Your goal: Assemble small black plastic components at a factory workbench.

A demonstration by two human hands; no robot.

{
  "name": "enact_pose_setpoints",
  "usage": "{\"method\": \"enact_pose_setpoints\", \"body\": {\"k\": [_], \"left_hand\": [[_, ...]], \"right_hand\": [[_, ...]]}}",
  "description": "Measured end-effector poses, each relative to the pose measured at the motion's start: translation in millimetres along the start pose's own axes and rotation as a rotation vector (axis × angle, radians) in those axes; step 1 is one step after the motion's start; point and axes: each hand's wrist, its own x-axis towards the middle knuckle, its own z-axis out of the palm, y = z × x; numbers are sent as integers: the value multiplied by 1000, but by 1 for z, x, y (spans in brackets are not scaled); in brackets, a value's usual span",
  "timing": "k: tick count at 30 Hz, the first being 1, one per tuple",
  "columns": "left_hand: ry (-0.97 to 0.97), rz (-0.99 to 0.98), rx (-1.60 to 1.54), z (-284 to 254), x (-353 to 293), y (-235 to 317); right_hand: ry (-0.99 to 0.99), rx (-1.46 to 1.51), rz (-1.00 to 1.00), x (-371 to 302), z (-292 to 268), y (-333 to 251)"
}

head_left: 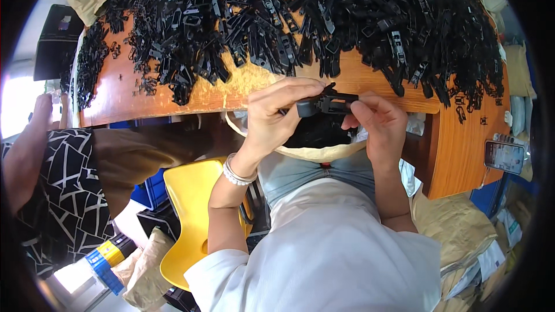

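Both of my hands are raised over the near edge of the table, closed on one black plastic part [329,104] with an open frame at its middle. My left hand [274,110] grips its rounded left end, and a white beaded bracelet is on that wrist. The thumb and fingers of my right hand [381,124] pinch its right end. Just below the part, an open pale sack [312,153] with black contents lies at my lap. Beyond my hands, a large heap of black plastic parts [277,23] covers much of the table.
The orange wooden table [462,150] has small black pieces [461,108] and a phone [504,156] at its right. A person in a patterned garment [60,190] is at the left. A yellow chair [193,208] stands beside me; brown sacks [454,228] lie at the lower right.
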Motion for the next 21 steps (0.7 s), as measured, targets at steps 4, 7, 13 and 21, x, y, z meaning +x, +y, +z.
{"method": "enact_pose_setpoints", "body": {"k": [4, 7, 13, 21], "left_hand": [[-104, -90, 131, -2, -8, 4], [-153, -608, -293, 1, -13, 19], [-123, -644, -554, 11, -23, 28], [-107, -343, -323, 19, -23, 14]], "right_hand": [[-60, -60, 5, -5, -3, 0], [-47, -159, -45, -6, -2, 2], [-52, -568, -434, -9, -3, 7], [-142, -373, -218, -12, -11, 16]]}}
